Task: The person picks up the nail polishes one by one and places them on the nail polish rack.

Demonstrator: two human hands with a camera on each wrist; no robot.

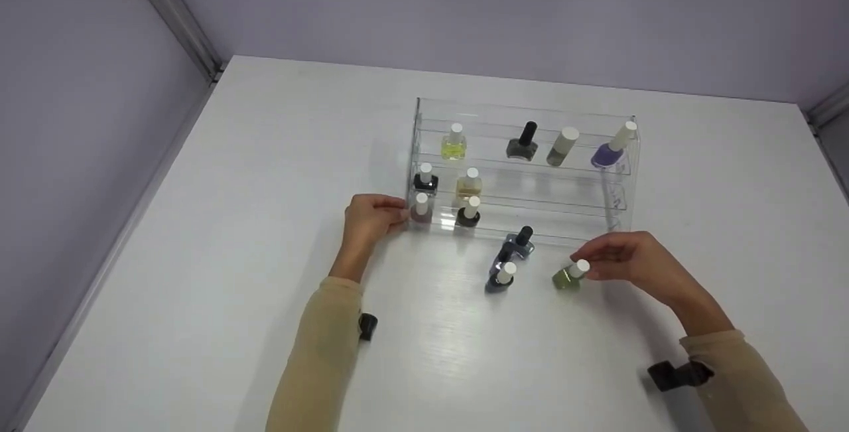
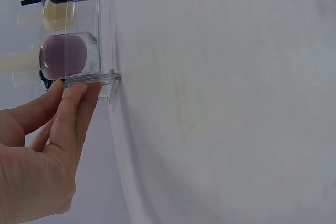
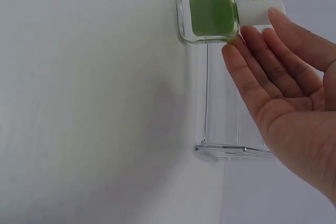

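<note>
Two hands busy: left fingers steady rack; right fingers touch green bottle.

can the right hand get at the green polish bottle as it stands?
Probably yes. The right hand is right beside the green nail polish bottle, its fingers straight and at the white cap, holding nothing. Nothing stands between them; the blue bottles sit apart, further left.

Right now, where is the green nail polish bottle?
In the head view the green nail polish bottle stands on the white table, in front of the clear rack's right end, at the right hand's fingertips, right of two blue bottles.
</note>
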